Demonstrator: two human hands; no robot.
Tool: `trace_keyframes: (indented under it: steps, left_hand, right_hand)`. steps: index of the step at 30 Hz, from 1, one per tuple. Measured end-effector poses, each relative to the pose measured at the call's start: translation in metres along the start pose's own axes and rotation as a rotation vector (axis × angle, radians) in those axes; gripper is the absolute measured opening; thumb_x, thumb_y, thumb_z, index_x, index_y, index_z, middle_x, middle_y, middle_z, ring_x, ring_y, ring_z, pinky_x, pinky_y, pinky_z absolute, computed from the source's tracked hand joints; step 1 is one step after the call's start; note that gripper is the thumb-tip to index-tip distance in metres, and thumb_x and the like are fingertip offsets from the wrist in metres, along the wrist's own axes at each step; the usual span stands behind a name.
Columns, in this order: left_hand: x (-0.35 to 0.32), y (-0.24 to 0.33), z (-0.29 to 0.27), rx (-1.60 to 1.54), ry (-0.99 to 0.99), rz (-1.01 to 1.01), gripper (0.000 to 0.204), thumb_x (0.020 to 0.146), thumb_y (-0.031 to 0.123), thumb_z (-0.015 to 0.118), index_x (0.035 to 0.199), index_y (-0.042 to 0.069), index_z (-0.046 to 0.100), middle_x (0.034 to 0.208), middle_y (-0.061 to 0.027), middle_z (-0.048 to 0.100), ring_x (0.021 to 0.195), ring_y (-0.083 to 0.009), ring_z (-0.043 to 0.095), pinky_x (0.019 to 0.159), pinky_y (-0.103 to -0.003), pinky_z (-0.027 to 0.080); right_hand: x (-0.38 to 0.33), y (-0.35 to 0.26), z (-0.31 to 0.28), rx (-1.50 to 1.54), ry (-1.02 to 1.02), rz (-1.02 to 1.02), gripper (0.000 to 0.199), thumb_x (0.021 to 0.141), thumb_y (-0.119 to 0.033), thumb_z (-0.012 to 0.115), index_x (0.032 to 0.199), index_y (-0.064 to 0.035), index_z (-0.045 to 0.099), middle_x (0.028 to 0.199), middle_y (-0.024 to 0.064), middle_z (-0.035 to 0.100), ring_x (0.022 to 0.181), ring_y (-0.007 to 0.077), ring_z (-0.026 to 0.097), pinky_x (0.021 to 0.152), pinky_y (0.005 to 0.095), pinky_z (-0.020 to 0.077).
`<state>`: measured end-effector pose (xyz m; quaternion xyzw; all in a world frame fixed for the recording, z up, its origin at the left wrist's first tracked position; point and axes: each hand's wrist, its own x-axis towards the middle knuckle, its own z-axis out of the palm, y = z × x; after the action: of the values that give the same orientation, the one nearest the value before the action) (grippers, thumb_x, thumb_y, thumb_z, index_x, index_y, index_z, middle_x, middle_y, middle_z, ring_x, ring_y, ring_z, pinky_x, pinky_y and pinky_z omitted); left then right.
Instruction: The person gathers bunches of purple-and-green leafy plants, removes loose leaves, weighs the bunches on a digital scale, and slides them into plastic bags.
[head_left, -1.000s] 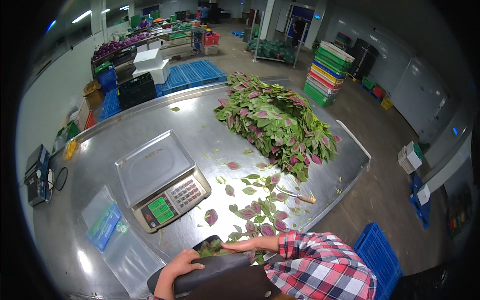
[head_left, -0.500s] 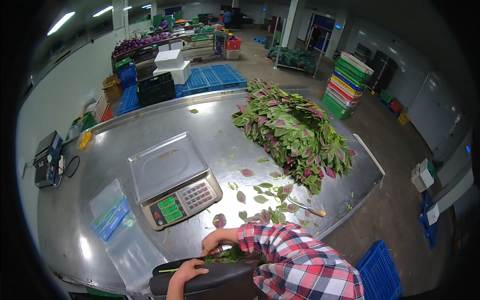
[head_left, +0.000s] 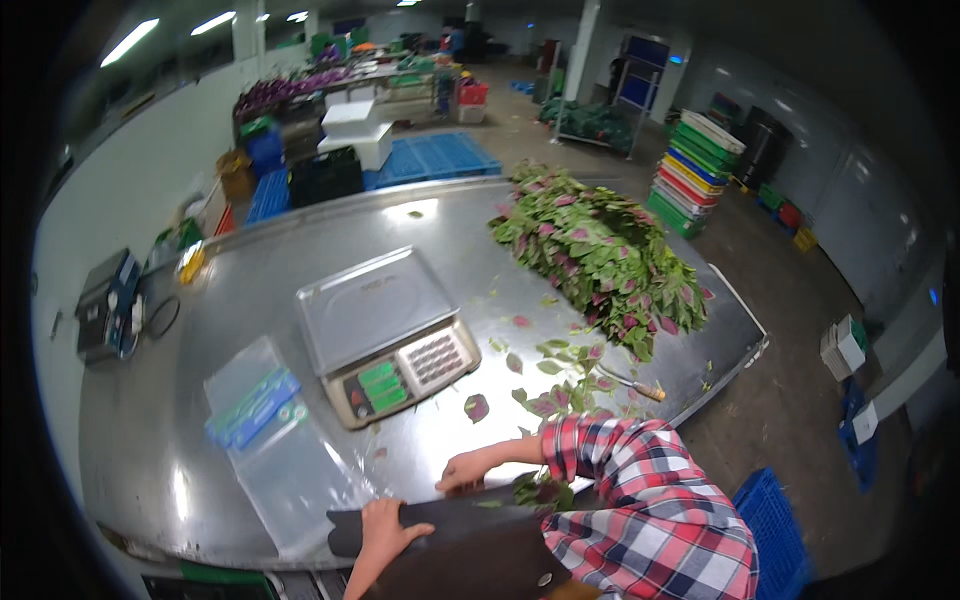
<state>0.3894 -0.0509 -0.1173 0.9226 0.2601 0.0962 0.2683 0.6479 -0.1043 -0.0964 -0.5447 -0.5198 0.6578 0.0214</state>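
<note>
steel table fills the mid view, w/ a digital scale on it; stacked crates stand on the floor beyond the table, to the scale's far rt. big heap of red-green leaves lies rt of the scale & a bit farther off. loose leaves are scattered to its near rt, w/ a wood-handled knife just beside them. clear plastic bags lie flat, near lt of the scale. rt hand is on the near side of the scale, fingers curled & pointing lt; blurred, so can't tell if they hold anything. leaf clump sits rt of those fingers, apart from the tips, by the forearm. lt hand, also nearer the person than the scale, grips the edge of a dark apron, thumb on the near face; clump is well rt of its fingers.
</note>
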Motion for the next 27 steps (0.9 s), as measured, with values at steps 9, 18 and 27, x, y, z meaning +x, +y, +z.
trace_keyframes:
  steps: [9, 18, 27]
  left_hand:
    - [0.008, -0.062, -0.031, -0.61, -0.033, -0.057, 0.039, 0.073, 0.035, 0.07, 0.1, 0.008, 0.063, 0.099, -0.0091, 0.06, 0.1, -0.0291, 0.052, 0.091, -0.041, 0.037]
    - [0.031, -0.211, -0.052, 0.251, 0.232, -0.719, 0.055, 0.083, 0.041, 0.058, 0.132, 0.018, 0.046, 0.143, -0.0124, 0.031, 0.132, -0.0319, 0.026, 0.103, -0.056, 0.023]
    - [0.027, -0.158, -0.036, 0.192, 0.201, -0.398, 0.021, 0.078, 0.02, 0.062, 0.088, 0.002, 0.062, 0.086, -0.0166, 0.06, 0.086, -0.0355, 0.058, 0.075, -0.043, 0.047]
  right_hand:
    - [-0.012, -0.025, 0.052, -0.252, 0.125, 0.194, 0.081, 0.068, -0.061, 0.068, 0.108, 0.0072, 0.053, 0.101, 0.0232, 0.06, 0.095, 0.0325, 0.058, 0.082, 0.0375, 0.0443]
    - [-0.087, 0.013, 0.115, 0.168, 0.542, 0.264, 0.09, 0.061, -0.057, 0.076, 0.115, 0.0097, 0.048, 0.104, 0.024, 0.059, 0.097, 0.0293, 0.059, 0.084, 0.0339, 0.0461]
    - [-0.083, 0.009, 0.103, 0.131, 0.523, 0.354, 0.084, 0.063, -0.056, 0.076, 0.111, 0.0085, 0.051, 0.097, 0.0222, 0.062, 0.088, 0.0282, 0.063, 0.079, 0.0336, 0.0483]
